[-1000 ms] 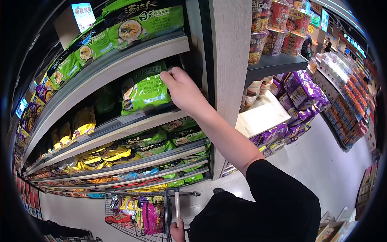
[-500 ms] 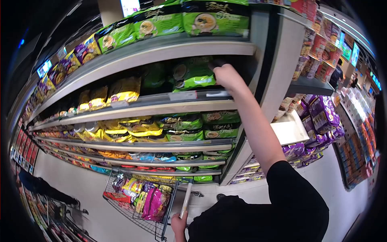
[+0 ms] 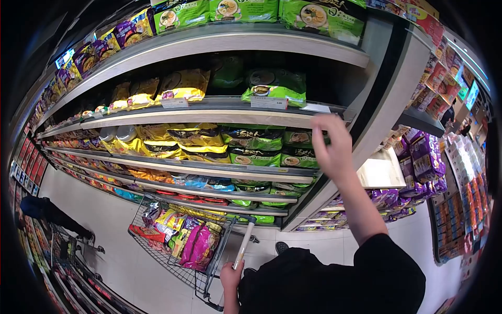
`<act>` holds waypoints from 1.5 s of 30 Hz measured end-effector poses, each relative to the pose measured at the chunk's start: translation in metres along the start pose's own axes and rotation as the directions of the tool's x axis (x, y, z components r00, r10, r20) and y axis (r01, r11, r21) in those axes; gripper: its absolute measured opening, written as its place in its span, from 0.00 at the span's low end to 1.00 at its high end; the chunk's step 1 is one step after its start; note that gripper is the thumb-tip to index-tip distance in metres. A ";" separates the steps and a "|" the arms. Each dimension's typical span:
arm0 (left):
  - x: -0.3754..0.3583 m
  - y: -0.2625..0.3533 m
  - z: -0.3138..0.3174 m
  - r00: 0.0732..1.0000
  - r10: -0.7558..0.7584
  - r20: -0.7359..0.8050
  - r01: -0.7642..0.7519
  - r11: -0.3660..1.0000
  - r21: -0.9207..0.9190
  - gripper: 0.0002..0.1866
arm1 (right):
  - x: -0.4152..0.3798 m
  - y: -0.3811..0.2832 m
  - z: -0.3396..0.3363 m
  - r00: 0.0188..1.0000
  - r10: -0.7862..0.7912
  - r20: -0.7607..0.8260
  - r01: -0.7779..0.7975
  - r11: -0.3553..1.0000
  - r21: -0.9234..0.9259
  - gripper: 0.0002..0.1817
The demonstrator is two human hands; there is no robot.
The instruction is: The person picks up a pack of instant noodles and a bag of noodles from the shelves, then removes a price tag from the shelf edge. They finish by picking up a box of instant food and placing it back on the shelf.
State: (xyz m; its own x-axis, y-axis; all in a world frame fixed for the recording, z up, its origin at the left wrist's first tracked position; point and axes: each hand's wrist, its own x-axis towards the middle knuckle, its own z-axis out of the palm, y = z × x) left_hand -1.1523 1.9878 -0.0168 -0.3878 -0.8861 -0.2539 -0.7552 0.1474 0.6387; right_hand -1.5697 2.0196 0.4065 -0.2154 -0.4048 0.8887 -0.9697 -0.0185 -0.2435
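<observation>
Right hand (image 3: 332, 146) raised, empty, fingers loosely spread; left hand (image 3: 230, 275) low, fist closed in a grip

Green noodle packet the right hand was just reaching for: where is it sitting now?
In the head view, the green noodle packet lies on the second shelf from the top, near its right end, above and left of the empty right hand.

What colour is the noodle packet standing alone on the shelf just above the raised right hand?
Bright green noodle packet with a dark top band, clearest in the head view.
</observation>
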 end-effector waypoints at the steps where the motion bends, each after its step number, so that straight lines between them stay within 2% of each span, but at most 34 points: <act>1: 0.000 0.001 0.000 1.000 -0.001 0.000 0.001 1.000 0.001 0.34 | -0.021 -0.003 0.000 0.999 0.000 0.053 -0.002 0.999 0.032 0.06; 2: -0.001 0.002 -0.001 1.000 -0.001 0.010 0.000 1.000 0.015 0.34 | -0.046 -0.005 0.002 0.995 0.002 0.105 -0.008 0.998 0.063 0.06; 4: 0.001 0.003 -0.004 1.000 0.019 0.023 -0.020 0.999 0.031 0.34 | -0.101 -0.013 0.011 0.950 0.170 0.260 -0.213 0.966 0.148 0.06; 6: 0.004 -0.003 0.000 0.999 0.018 0.034 -0.017 1.000 -0.020 0.34 | -0.161 -0.020 0.020 0.816 0.338 0.469 -0.404 0.914 0.045 0.06; 8: 0.010 -0.015 0.008 0.996 -0.013 0.083 0.016 1.000 -0.027 0.34 | -0.213 -0.033 0.028 0.811 0.272 0.517 -0.385 0.915 0.123 0.10; 10: 0.013 -0.029 0.018 0.996 0.089 0.007 -0.088 0.995 -0.052 0.36 | -0.249 -0.053 0.027 0.715 0.217 0.665 -0.325 0.945 0.041 0.11; 12: 0.009 -0.036 0.017 0.993 0.107 0.038 -0.104 0.991 -0.082 0.34 | -0.248 -0.069 0.017 0.693 0.189 0.696 -0.315 0.947 0.057 0.11; 14: 0.006 -0.026 0.009 0.991 0.116 0.072 -0.108 0.988 -0.110 0.34 | -0.250 -0.066 0.018 0.707 0.219 0.672 -0.338 0.940 0.050 0.11; 16: 0.007 -0.016 0.002 0.990 0.036 0.138 -0.023 0.995 -0.097 0.34 | -0.243 -0.061 0.016 0.716 0.252 0.651 -0.368 0.929 0.045 0.11; 18: 0.006 -0.022 0.008 0.991 0.043 0.126 -0.023 0.987 -0.156 0.36 | -0.229 -0.054 0.014 0.723 0.336 0.604 -0.402 0.915 -0.028 0.11; 20: 0.008 -0.037 0.018 0.990 0.113 0.078 -0.102 0.985 -0.141 0.31 | -0.218 -0.049 0.015 0.812 0.301 0.500 -0.348 0.937 0.002 0.10; 21: 0.013 -0.030 0.010 0.997 0.040 0.072 -0.040 0.999 -0.013 0.37 | -0.209 -0.051 0.013 0.791 0.322 0.520 -0.370 0.929 -0.011 0.10; 22: 0.011 -0.022 0.004 0.998 0.003 0.056 -0.003 1.000 -0.013 0.37 | -0.201 -0.052 0.010 0.768 0.337 0.544 -0.389 0.921 -0.021 0.10; 24: 0.004 -0.002 -0.014 0.980 -0.095 0.177 0.086 0.995 0.057 0.37 | -0.200 -0.054 0.011 0.753 0.376 0.541 -0.431 0.902 -0.027 0.10; 25: 0.001 -0.010 -0.013 0.978 -0.127 0.165 0.120 0.991 0.053 0.37 | -0.202 -0.053 0.014 0.749 0.383 0.541 -0.461 0.887 0.009 0.10; 26: 0.003 -0.014 -0.011 0.978 -0.114 0.177 0.108 0.993 0.045 0.38 | -0.203 -0.054 0.018 0.725 0.403 0.559 -0.500 0.866 0.024 0.10; 29: 0.002 -0.025 -0.013 0.978 -0.101 0.182 0.094 0.995 0.046 0.39 | -0.194 -0.057 0.026 0.678 0.376 0.632 -0.484 0.875 -0.002 0.10; 32: 0.001 -0.036 -0.013 0.980 -0.083 0.181 0.076 0.996 0.048 0.40 | -0.172 -0.059 0.039 0.681 0.283 0.676 -0.417 0.908 0.039 0.11; 34: -0.003 -0.042 -0.016 0.981 -0.075 0.180 0.069 0.997 0.034 0.40 | -0.145 -0.065 0.049 0.729 0.239 0.641 -0.386 0.917 0.098 0.11; 36: -0.004 -0.044 -0.023 0.986 -0.043 0.162 0.036 0.998 0.051 0.40 | -0.111 -0.072 0.058 0.736 0.257 0.627 -0.442 0.883 0.156 0.12; 40: -0.005 -0.054 -0.034 0.986 -0.026 0.164 0.016 0.998 0.063 0.40 | -0.032 -0.078 0.088 0.855 0.173 0.489 -0.363 0.872 0.327 0.12; 42: -0.008 -0.056 -0.041 0.986 -0.035 0.165 0.023 0.997 0.073 0.41 | 0.008 -0.087 0.100 0.860 0.177 0.478 -0.414 0.790 0.453 0.12; 44: -0.011 -0.063 -0.046 0.989 -0.021 0.148 0.010 0.997 0.072 0.41 | 0.046 -0.099 0.109 0.849 0.229 0.476 -0.472 0.734 0.489 0.11; 45: -0.012 -0.067 -0.048 0.991 -0.008 0.134 -0.001 0.998 0.068 0.41 | 0.062 -0.098 0.117 0.862 0.209 0.461 -0.431 0.782 0.450 0.11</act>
State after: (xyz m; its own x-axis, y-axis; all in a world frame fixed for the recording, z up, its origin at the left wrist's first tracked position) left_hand -1.0719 1.9677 -0.0218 -0.4488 -0.8206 -0.3538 -0.7890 0.1779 0.5881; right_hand -1.4744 1.8895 0.4405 -0.3358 -0.7743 0.5364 -0.6140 -0.2519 -0.7481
